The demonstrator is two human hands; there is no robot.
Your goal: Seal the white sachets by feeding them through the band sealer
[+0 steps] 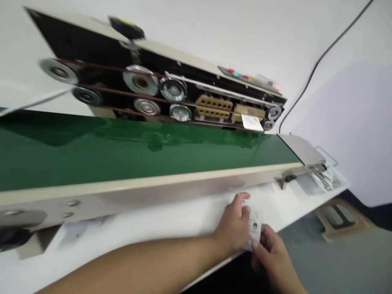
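White packet [255,226] pinched between left hand [234,224] and right hand [272,249], both clamped on it at table [171,220] edge; print unreadable. Green belt [122,151] of sealer [171,90] behind.

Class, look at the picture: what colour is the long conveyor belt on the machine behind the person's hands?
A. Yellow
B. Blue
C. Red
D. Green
D: the conveyor belt running under the machine's rollers is plainly green, beyond both hands holding a small white packet.
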